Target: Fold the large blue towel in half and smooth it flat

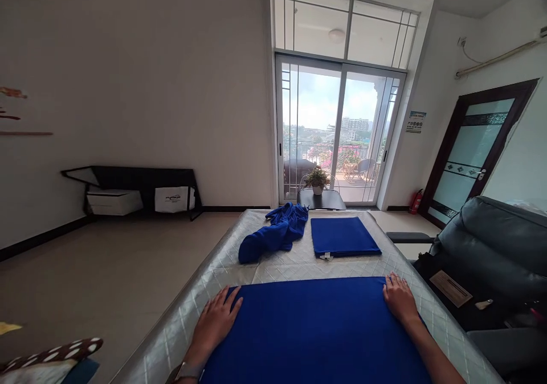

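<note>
A blue cloth (pixel 314 330) lies spread flat before me on the pale quilted mattress (pixel 282 273). On its far left corner rests my left hand (pixel 217 315), palm down with the fingers stretched out. My right hand (pixel 400 297) lies flat over the far right corner, its fingers extended. Neither hand grips anything. Beyond the cloth, to the right, sits a neatly folded blue cloth (pixel 345 236) with a small white tag at its near edge. Left of it a crumpled blue cloth (pixel 277 233) lies in a loose heap.
A chair with a potted plant (pixel 317 180) stands past the mattress's far end. To the right is a dark armchair (pixel 496 247) with things on its seat. A low black bench (pixel 145 179) stands by the left wall, and a polka-dotted fabric (pixel 55 356) shows at lower left.
</note>
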`<state>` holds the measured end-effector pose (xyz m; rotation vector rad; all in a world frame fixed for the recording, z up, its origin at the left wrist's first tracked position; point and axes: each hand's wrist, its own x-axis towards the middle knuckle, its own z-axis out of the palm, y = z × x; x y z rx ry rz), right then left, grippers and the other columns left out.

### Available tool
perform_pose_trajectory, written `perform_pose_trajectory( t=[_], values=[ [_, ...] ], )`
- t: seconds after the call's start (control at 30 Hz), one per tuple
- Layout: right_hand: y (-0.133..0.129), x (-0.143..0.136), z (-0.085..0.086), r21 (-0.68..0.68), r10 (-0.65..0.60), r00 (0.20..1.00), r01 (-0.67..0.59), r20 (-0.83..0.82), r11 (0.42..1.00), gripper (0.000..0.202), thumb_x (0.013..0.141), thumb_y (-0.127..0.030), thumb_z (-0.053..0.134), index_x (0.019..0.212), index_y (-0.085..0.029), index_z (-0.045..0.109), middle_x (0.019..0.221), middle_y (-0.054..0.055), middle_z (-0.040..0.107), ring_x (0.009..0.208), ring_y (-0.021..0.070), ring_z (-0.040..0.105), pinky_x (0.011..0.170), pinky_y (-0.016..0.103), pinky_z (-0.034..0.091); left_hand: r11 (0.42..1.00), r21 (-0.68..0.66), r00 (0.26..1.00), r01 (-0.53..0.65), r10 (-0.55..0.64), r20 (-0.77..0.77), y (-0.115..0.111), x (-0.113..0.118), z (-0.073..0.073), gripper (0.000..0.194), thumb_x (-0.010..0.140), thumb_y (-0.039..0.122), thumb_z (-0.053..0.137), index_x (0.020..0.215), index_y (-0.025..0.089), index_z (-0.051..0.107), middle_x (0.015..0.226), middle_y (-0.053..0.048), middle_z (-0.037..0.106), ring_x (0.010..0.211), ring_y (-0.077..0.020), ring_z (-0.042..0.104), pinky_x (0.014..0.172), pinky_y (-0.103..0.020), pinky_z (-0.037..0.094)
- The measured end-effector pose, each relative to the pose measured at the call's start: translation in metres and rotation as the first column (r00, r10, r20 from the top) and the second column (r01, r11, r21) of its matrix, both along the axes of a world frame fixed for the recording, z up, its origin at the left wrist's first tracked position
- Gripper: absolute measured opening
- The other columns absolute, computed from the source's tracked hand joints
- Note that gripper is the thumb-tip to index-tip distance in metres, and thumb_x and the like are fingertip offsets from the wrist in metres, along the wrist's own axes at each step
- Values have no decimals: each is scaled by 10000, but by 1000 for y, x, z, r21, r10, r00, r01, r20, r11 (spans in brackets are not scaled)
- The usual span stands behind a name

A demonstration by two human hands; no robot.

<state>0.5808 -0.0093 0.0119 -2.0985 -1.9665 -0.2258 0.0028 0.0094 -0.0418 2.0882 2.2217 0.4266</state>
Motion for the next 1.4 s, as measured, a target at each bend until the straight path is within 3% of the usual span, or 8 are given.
perform_pose_trajectory(
  t=[0.17, 0.3, 0.47, 0.63, 0.9, 1.07, 1.2, 1.4],
  values=[
    [6, -49, 4, 15, 85, 996, -85, 21, 996, 327, 1031, -384, 621, 1327, -249, 650, 1424, 103, 618, 1219, 245, 628, 1054, 466, 532, 1000, 17, 1000, -10, 10, 2, -1, 1, 0, 659, 1009, 543, 315, 1572, 242, 476, 1671, -120, 443, 1544, -312, 391, 1265, -559, 274],
    [7, -131, 0, 2, 314, 948, -314, -46, 949, 440, 1029, -198, 442, 1416, -201, 650, 1529, 109, 586, 1454, 250, 488, 1259, 434, 333, 1000, 30, 1000, -4, 4, -20, -1, 1, -1, 642, 1014, 527, 308, 1572, 256, 475, 1662, -115, 458, 1535, -300, 406, 1265, -547, 275],
    [2, -243, 3, 6, 566, 781, -585, -266, 811, 496, 1040, -348, 440, 1490, -209, 594, 1585, 86, 524, 1497, 250, 440, 1273, 449, 306, 1000, 14, 998, -6, 7, -57, -4, 5, 5, 620, 1022, 485, 322, 1573, 245, 474, 1675, -121, 436, 1552, -291, 382, 1272, -533, 273],
    [8, -292, 1, -54, 593, 737, -640, -323, 767, 585, 1063, -460, 403, 1575, -186, 478, 1661, 91, 403, 1550, 258, 344, 1294, 463, 244, 1000, -3, 998, -15, 15, -67, -6, 7, 11, 618, 1029, 492, 313, 1580, 254, 460, 1683, -112, 425, 1554, -277, 380, 1278, -526, 268],
    [17, -289, -12, -107, 572, 748, -634, -335, 766, 597, 1080, -486, 338, 1632, -262, 373, 1712, 44, 285, 1589, 240, 240, 1306, 492, 177, 1000, 18, 1000, -11, 11, -16, -3, 6, 8, 620, 1021, 514, 327, 1556, 253, 497, 1662, -117, 457, 1549, -299, 387, 1275, -558, 264],
    [19, -266, -11, -158, 538, 779, -605, -324, 781, 628, 1083, -530, 316, 1645, -253, 341, 1720, 49, 252, 1599, 243, 204, 1308, 488, 148, 1000, -7, 999, -24, 24, -25, -5, 8, 12, 624, 1029, 510, 299, 1575, 259, 468, 1684, -110, 424, 1553, -277, 383, 1286, -538, 247],
    [18, -219, -6, -203, 495, 818, -559, -293, 804, 626, 1085, -565, 276, 1650, -298, 315, 1724, 11, 244, 1606, 230, 172, 1307, 485, 128, 999, -46, 1000, -28, 27, -13, -8, 9, 17, 669, 1027, 563, 268, 1595, 252, 435, 1710, -111, 372, 1574, -277, 340, 1293, -529, 238],
    [15, -116, -3, -278, 389, 898, -435, -208, 857, 664, 1063, -647, 223, 1647, -342, 305, 1729, -27, 229, 1610, 215, 151, 1307, 466, 110, 1000, -18, 1000, 5, -4, 20, -9, 6, 14, 660, 1025, 550, 290, 1593, 248, 438, 1705, -117, 382, 1573, -291, 341, 1282, -542, 262]
  ],
)
